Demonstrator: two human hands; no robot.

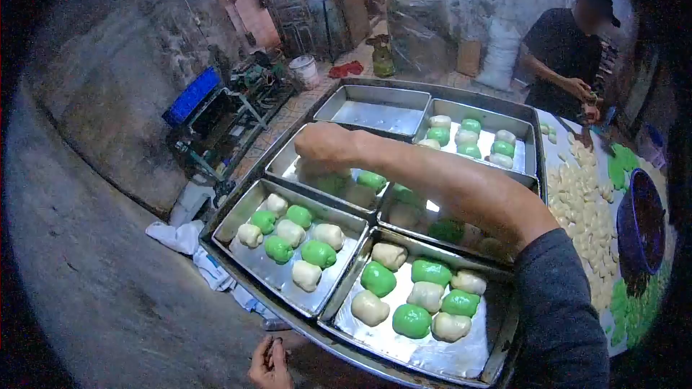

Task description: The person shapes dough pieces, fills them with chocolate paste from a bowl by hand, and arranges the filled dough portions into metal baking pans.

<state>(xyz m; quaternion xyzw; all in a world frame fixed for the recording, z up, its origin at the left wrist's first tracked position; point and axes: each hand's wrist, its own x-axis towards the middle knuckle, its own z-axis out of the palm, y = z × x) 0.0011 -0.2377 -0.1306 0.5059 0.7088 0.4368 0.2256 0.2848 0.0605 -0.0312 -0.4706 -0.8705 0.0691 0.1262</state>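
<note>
Green and white dough pieces (412, 321), glossy on top, sit in metal trays (425, 355). Head view, the only one: your right hand (324, 145) is over the middle-left tray (317, 195), back of the hand up, fingers turned down out of sight; can't tell if they're apart, together or clamped on a piece. Your left hand (268, 367) is at the bottom edge, just off the trays' near side, thumb close to the fingers; can't tell whether the tips meet or pinch anything.

Handling, judged by looks: each piece is probably light, soft and easy to dent, and the gloss suggests a slick or tacky skin. Cup it low on both sides, with flat fingers; don't press the top. The trays look stiff; take them by the rim and keep them level, since pieces could slide.

Hidden: your right forearm (447, 173) covers much of the middle-right tray (447, 245), and the pieces below it are dim. Those under your right hand are blurred. Your left hand is cut off below. The basin (624, 245) at far right is too dark inside to read.
</note>
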